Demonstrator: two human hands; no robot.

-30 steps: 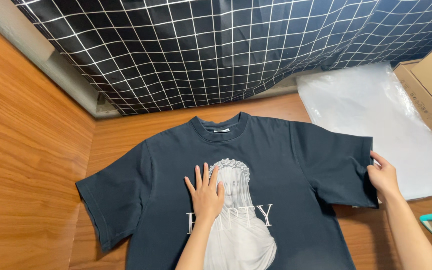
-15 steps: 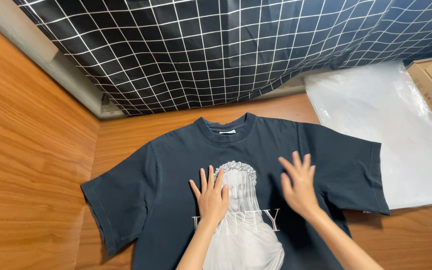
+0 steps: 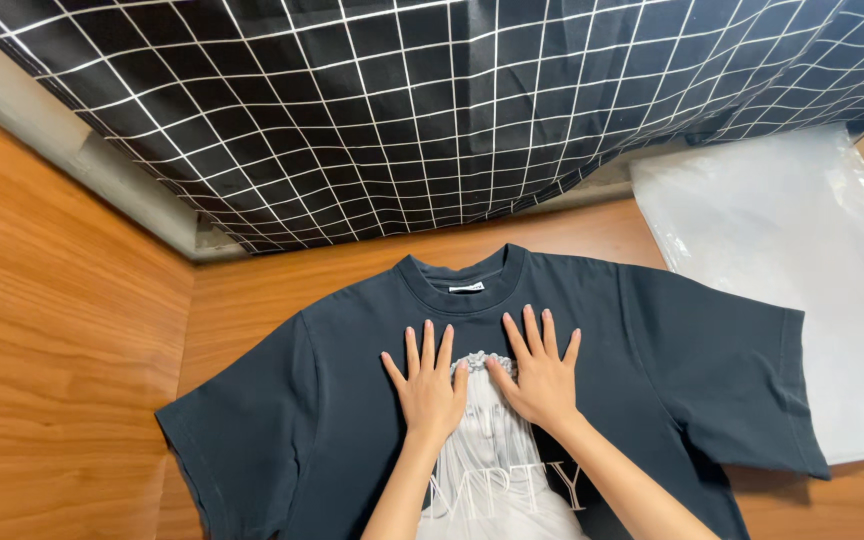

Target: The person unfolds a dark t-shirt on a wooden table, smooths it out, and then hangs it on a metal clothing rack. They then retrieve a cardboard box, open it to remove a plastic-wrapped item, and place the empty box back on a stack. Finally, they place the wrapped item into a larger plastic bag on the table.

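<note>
Both hands [image 3: 487,380] flat on dark T-shirt [image 3: 652,350], wooden floor [image 3: 62,380]

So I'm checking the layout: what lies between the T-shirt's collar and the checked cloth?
In the head view, only a bare strip of wooden floor separates the T-shirt collar from the black checked cloth.

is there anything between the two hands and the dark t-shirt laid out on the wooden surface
Nothing visible. The left hand and the right hand both lie flat, fingers spread, directly on the chest of the dark navy cotton T-shirt with a pale printed figure. The clear plastic sheet lies off to the right, its edge under the shirt's sleeve, away from both hands.
</note>
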